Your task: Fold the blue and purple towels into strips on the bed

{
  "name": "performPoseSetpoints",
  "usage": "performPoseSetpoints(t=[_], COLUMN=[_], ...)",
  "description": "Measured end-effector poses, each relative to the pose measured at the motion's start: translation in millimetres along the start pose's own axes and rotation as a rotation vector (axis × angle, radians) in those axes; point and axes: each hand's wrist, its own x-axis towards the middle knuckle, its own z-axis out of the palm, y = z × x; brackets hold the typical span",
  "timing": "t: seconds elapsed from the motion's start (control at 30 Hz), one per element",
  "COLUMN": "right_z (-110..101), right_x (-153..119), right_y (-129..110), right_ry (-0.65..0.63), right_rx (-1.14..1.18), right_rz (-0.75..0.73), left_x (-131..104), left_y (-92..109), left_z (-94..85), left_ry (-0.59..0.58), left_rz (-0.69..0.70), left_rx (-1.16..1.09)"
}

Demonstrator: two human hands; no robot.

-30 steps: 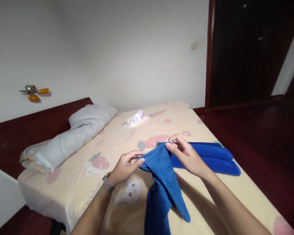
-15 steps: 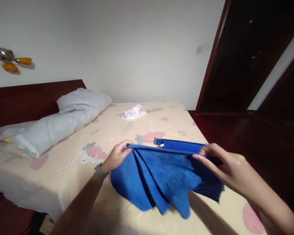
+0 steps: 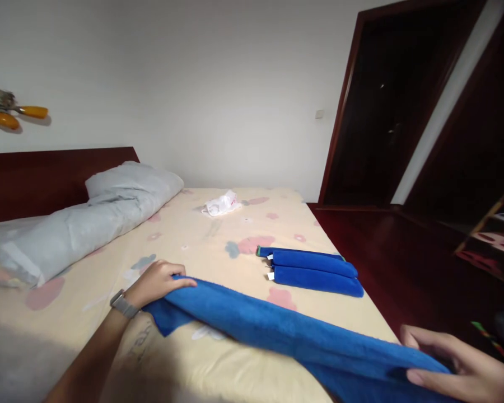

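Observation:
A blue towel [image 3: 285, 330] is stretched between my two hands, low over the near side of the bed and running down to the lower right. My left hand [image 3: 162, 282], with a watch on its wrist, pinches the towel's left end. At the lower right, my right hand [image 3: 453, 358] grips the other end between thumb and fingers. Beyond the towel, several folded blue towels [image 3: 315, 271] with white tags lie side by side near the bed's right edge.
The bed [image 3: 218, 252] has a cream patterned sheet. A rolled grey quilt [image 3: 96, 229] lies by the headboard [image 3: 46, 179]. Farther back is a crumpled white plastic bag [image 3: 222, 204]. A dark door [image 3: 369, 123] and a rack [image 3: 495, 235] stand to the right, past the red-brown floor.
My hands have moved apart and down, pulling the towel from a hanging, bunched shape into a long strip. The view has turned right, showing more of the folded towels.

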Motion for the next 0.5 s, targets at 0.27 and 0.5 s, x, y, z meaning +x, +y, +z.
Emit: performPoseSetpoints(t=[0.27,0.5], right_z=[-49,-82], right_x=[34,21], right_y=[-67,-114], right_ry=[0.317,0.994], right_rx=[-0.112,-0.506], right_rz=[-0.093,-0.214], left_x=[44,53], left_y=[-44,-39], left_z=[-6.8,-45.9], left_ry=[-0.004,0.696], left_rz=[-0.066,-0.093], left_rx=[0.011,0.278])
